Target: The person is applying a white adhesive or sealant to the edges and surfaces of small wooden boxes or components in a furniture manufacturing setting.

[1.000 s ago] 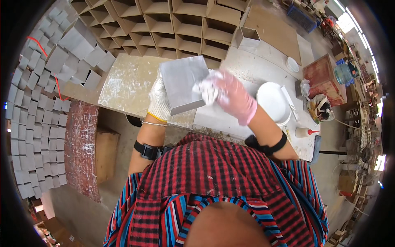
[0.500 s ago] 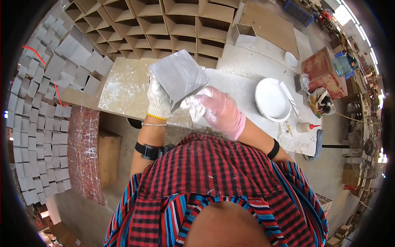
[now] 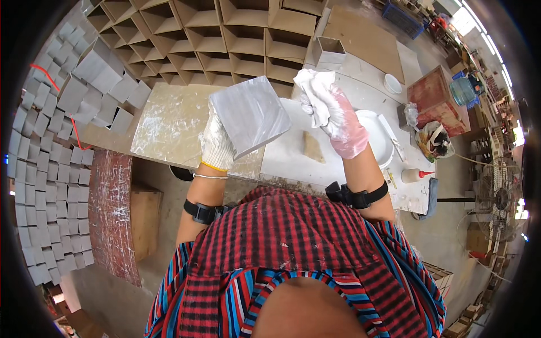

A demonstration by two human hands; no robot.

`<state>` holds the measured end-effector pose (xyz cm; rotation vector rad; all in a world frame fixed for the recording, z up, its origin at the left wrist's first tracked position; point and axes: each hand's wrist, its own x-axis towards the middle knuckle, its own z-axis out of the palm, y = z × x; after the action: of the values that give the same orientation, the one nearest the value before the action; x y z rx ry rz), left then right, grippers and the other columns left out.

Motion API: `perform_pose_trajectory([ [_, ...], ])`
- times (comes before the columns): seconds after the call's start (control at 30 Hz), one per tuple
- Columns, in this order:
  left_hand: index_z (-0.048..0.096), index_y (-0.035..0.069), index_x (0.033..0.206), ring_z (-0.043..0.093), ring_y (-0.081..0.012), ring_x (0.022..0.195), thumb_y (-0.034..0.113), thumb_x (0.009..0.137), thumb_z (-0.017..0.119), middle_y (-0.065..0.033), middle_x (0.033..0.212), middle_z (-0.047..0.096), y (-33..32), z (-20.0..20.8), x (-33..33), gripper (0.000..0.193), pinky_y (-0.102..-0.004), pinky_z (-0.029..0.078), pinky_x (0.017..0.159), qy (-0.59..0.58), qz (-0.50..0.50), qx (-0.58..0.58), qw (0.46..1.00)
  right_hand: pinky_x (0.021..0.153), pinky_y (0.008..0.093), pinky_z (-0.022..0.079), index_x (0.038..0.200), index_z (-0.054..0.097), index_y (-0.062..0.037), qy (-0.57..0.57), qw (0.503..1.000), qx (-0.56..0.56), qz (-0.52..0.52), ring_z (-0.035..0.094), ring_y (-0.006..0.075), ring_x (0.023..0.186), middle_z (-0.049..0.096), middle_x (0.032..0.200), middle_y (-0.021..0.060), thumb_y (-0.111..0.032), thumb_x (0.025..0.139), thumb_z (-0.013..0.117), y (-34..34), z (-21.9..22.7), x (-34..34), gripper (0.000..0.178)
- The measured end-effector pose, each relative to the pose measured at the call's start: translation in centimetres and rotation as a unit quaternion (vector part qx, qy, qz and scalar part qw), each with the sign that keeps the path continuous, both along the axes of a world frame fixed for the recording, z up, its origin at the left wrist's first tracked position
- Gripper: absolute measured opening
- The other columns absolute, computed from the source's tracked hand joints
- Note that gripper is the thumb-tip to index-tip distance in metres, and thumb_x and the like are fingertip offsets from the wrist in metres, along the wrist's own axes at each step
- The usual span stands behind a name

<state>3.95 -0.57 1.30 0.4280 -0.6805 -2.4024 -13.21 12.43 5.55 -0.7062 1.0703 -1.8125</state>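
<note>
My left hand (image 3: 217,142), in a white knit glove with a yellow cuff, is closed on a grey square box (image 3: 252,117) from its left side. The box is held tilted above the table, its flat grey faces streaked; most of the left fingers are hidden behind it. To the right of the box, apart from it, my right hand (image 3: 347,132) wears a thin pink glove smeared with white. It grips a crumpled white cloth (image 3: 319,97). Partly behind the right wrist lies a round white dish (image 3: 389,160) with a flat white stick (image 3: 390,135) on its right side.
Cardboard pigeonhole compartments (image 3: 208,39) stand at the far edge. Many grey boxes (image 3: 53,197) are stacked at left. An open grey box (image 3: 329,53), a small white bowl (image 3: 393,84), a red-tipped squeeze bottle (image 3: 414,175) and a plastic bag (image 3: 434,141) sit on the right.
My right hand with the cloth has moved away from the box, up and to the right, in front of the dish. The box has shifted slightly right and down in my left hand.
</note>
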Motion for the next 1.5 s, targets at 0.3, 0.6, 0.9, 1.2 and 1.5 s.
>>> perform_pose_trajectory([
  [0.3, 0.037, 0.004, 0.123, 0.044, -0.0267, 0.110, 0.043, 0.089, 0.030, -0.0133, 0.123, 0.042, -0.3, -1.1, -0.3, 0.052, -0.0381, 0.039, 0.091, 0.048, -0.080, -0.026, 0.995, 0.058, 0.0263, 0.044, 0.093, 0.050, -0.0064, 0.564, 0.805, -0.180, -0.043, 0.056, 0.0177, 0.070, 0.056, 0.085, 0.0063, -0.010, 0.075, 0.058, -0.2, 1.9, 4.0, 0.021],
  [0.6, 0.036, 0.001, 0.123, 0.046, -0.0251, 0.107, 0.043, 0.089, 0.029, -0.0136, 0.121, 0.044, 1.0, 1.0, -0.3, 0.054, -0.0374, 0.038, 0.091, -0.046, -0.126, 0.007, 0.991, 0.061, 0.0325, 0.050, 0.100, 0.047, -0.0105, 0.700, 0.713, 0.013, -0.041, 0.057, 0.0241, 0.080, 0.051, 0.101, 0.0084, -0.015, 0.067, 0.062, -4.2, -0.3, -1.6, 0.036],
  [0.9, 0.045, 0.005, 0.116, 0.052, -0.0205, 0.099, 0.042, 0.088, 0.034, -0.0087, 0.111, 0.052, -1.6, -4.8, -0.1, 0.048, -0.0323, 0.045, 0.083, -0.014, -0.155, 0.011, 0.988, 0.063, 0.0313, 0.049, 0.095, 0.052, -0.0086, 0.804, 0.590, -0.059, 0.036, 0.057, 0.0246, 0.076, 0.056, 0.086, 0.0069, -0.023, 0.076, 0.058, -1.9, 1.1, 5.3, 0.024],
  [1.2, 0.044, 0.006, 0.117, 0.052, -0.0187, 0.098, 0.035, 0.087, 0.041, -0.0073, 0.111, 0.052, -1.2, -5.9, -0.2, 0.042, -0.0323, 0.044, 0.083, -0.038, -0.109, -0.362, 0.925, 0.070, 0.0326, 0.048, 0.099, 0.052, -0.0103, 0.729, 0.673, -0.124, 0.035, 0.057, 0.0243, 0.081, 0.057, 0.090, 0.0080, -0.018, 0.076, 0.059, -3.5, 1.7, 2.4, 0.025],
  [1.5, 0.045, 0.004, 0.117, 0.052, -0.0186, 0.097, 0.032, 0.088, 0.041, -0.0086, 0.110, 0.052, 1.2, -1.7, 0.6, 0.040, -0.0319, 0.044, 0.084, -0.109, -0.106, -0.024, 0.988, 0.060, 0.0286, 0.045, 0.099, 0.054, -0.0076, 0.729, 0.684, 0.000, -0.031, 0.056, 0.0166, 0.072, 0.056, 0.092, 0.0056, -0.027, 0.081, 0.052, -7.0, 1.4, -0.4, 0.027],
])
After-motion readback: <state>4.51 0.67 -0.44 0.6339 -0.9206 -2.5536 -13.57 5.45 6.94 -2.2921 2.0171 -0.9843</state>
